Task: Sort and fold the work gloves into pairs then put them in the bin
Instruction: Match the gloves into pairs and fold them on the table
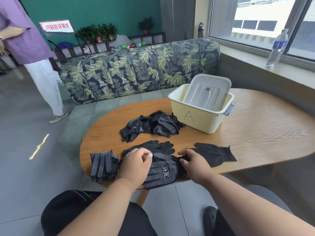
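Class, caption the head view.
Both hands handle dotted glove beside bin on table.

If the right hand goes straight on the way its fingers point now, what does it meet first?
The right hand points left across the table, so it would probably first meet the dotted glove beside it, then the left hand.

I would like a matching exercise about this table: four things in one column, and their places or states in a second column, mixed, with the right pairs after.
Things:
1. bin
2. lid
3. water bottle
4. plain black glove

Places or states:
a. stands on the window sill
b. leans tilted inside the bin
c. lies flat on the table, right of the right hand
d. marked with the letter A on its front wall

Pairs: 1-d, 2-b, 3-a, 4-c
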Demonstrator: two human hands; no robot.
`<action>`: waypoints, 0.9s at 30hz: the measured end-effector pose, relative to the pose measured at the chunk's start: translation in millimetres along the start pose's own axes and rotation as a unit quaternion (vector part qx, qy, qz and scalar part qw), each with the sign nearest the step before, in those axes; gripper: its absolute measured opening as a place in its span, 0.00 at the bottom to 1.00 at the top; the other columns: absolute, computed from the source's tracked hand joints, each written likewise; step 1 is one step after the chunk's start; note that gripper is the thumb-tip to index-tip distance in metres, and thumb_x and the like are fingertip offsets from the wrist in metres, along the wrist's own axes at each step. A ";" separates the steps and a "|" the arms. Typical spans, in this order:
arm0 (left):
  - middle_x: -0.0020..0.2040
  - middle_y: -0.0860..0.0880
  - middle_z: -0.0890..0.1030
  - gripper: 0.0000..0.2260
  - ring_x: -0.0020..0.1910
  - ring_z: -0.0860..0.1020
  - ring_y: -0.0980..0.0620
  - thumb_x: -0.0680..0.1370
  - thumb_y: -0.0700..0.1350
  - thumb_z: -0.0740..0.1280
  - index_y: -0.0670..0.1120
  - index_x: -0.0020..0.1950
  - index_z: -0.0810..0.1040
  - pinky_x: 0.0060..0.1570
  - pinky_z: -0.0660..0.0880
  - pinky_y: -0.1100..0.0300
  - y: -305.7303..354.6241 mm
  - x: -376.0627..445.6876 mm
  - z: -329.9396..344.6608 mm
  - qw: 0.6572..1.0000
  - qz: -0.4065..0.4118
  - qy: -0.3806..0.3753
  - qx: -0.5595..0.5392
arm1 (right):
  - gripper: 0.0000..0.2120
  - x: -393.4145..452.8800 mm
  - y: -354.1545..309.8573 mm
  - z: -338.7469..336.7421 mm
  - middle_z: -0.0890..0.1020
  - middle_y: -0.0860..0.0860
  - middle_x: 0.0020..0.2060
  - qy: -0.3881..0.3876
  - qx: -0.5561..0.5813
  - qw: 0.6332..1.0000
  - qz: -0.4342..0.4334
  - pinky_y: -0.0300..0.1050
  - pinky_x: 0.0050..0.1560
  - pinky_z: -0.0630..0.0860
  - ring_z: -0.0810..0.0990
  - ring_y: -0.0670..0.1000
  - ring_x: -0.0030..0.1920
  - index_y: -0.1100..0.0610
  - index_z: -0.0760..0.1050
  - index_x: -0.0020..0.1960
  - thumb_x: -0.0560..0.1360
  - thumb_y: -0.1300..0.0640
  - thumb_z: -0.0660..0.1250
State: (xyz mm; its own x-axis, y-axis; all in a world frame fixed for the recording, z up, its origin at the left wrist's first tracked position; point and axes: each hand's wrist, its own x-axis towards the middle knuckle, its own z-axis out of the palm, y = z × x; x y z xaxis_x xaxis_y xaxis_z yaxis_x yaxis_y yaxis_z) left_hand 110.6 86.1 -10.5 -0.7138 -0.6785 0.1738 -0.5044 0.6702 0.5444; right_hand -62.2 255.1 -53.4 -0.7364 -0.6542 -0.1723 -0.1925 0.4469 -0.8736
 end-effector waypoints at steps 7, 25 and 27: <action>0.60 0.47 0.79 0.20 0.60 0.77 0.43 0.80 0.64 0.60 0.52 0.61 0.81 0.59 0.76 0.51 15.5 30.4 28.1 0.986 -0.088 -0.087 0.114 | 0.12 -5.2 -2.2 0.6 0.85 0.50 0.46 -0.018 -0.008 1.000 -0.003 0.60 0.43 0.85 0.86 0.59 0.43 0.41 0.77 0.61 0.84 0.56 0.63; 0.51 0.56 0.78 0.06 0.50 0.77 0.59 0.75 0.53 0.75 0.53 0.42 0.81 0.51 0.74 0.59 17.8 0.7 43.9 0.980 -0.103 -0.013 -0.169 | 0.21 4.8 -5.8 2.3 0.82 0.45 0.64 -0.075 -0.232 0.963 -0.114 0.41 0.60 0.73 0.79 0.50 0.62 0.40 0.80 0.67 0.85 0.58 0.56; 0.47 0.55 0.81 0.06 0.48 0.79 0.57 0.75 0.52 0.75 0.52 0.42 0.82 0.49 0.76 0.60 18.8 -1.5 45.2 0.977 -0.097 -0.019 -0.191 | 0.21 6.3 -5.4 4.2 0.83 0.46 0.63 -0.071 -0.239 0.962 -0.109 0.41 0.61 0.73 0.80 0.50 0.62 0.40 0.81 0.66 0.85 0.58 0.56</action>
State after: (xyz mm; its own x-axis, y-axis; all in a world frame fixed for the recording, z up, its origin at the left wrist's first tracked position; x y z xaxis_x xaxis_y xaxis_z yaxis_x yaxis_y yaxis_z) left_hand 80.3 113.3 -37.7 -0.6444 -0.7646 0.0100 -0.4192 0.3642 0.8316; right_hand -63.1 246.1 -51.7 -0.5558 -0.8254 -0.0989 -0.6332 0.4974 -0.5930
